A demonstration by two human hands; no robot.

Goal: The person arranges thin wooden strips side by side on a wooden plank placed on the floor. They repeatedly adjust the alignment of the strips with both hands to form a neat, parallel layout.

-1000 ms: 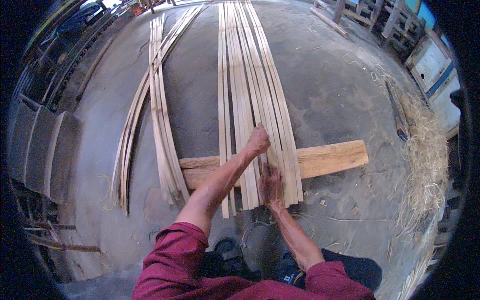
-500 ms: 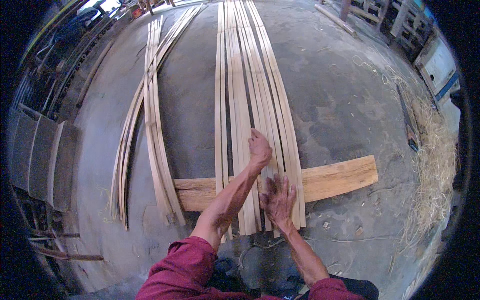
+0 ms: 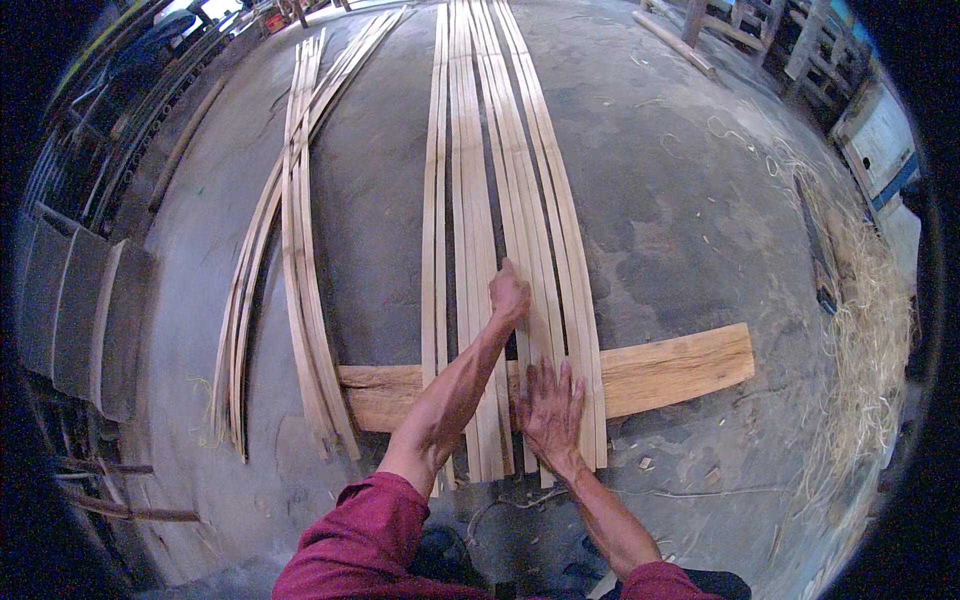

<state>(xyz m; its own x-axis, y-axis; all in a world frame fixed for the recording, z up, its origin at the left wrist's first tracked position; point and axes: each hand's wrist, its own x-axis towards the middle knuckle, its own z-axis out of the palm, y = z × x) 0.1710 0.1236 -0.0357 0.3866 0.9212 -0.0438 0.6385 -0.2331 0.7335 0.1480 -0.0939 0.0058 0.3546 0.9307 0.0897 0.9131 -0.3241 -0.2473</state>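
Observation:
Long pale bamboo strips (image 3: 468,200) lie side by side on the floor in front of me, running away from me, with narrow dark gaps between groups. Their near ends rest across a wooden plank (image 3: 680,370). My left hand (image 3: 510,295) is closed, its fingers curled down at the edge of a strip beside the middle gap; the fingertips are partly hidden. Closer to me, my right hand (image 3: 553,410) lies flat, palm down, over the strips to the right of that gap, with its fingers stretched out.
Left of the plank, more strips (image 3: 300,240) lie crossed in two bundles. A heap of thin fibre shavings (image 3: 860,340) spreads along the right, beside a dark long tool (image 3: 820,260). Grey slabs (image 3: 75,320) stand at the left. Cord (image 3: 690,494) lies near me.
My left hand's fingers have curled closer at the strip's edge. The right hand has stayed flat, shifting slightly. The whole view has moved a little.

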